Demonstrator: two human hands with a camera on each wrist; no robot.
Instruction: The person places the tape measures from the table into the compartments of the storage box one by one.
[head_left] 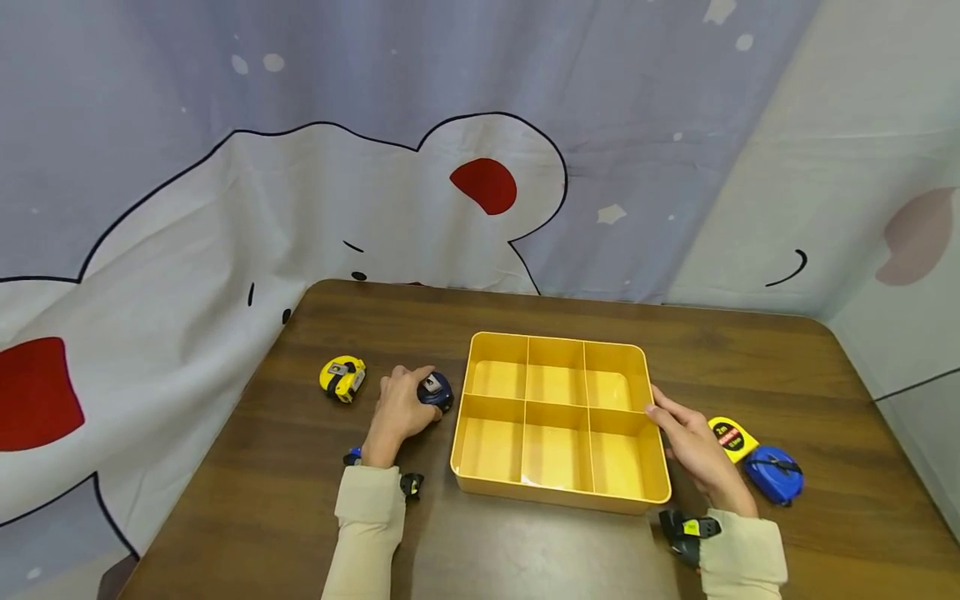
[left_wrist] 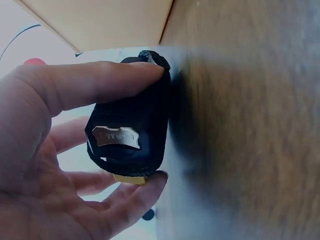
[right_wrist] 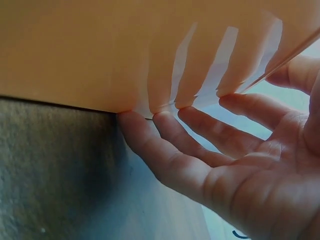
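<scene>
From where I stand, the person's 2 hands are well apart, each busy with its own thing. The left hand (head_left: 401, 408) grips a dark blue tape measure (head_left: 442, 402), thumb on 1 side and fingers on the other, with the metal clip of the case showing between them. The tape is low over the wooden table (head_left: 247, 517), just left of the box; I can't tell whether it touches the wood.

The right hand (head_left: 693, 446) holds the yellow box (head_left: 555, 450) by the side nearest it, thumb at the rim and 4 fingertips pressed along the outer wall. That box lies between the hands, its 6 compartments set out in 2 rows of 3.

Out beyond the left hand, on its outer side and a little farther from the person, sits a yellow tape measure (head_left: 342, 378) with black trim and a clip. Just outside the right hand there's a yellow tape with a dark label (head_left: 731, 437), partly hidden by that hand, and right beside it, near the wrist, a blue tape with a black strap (head_left: 775, 475). Past both hands, behind the table's far edge, hangs a printed cloth (head_left: 360, 67).
</scene>
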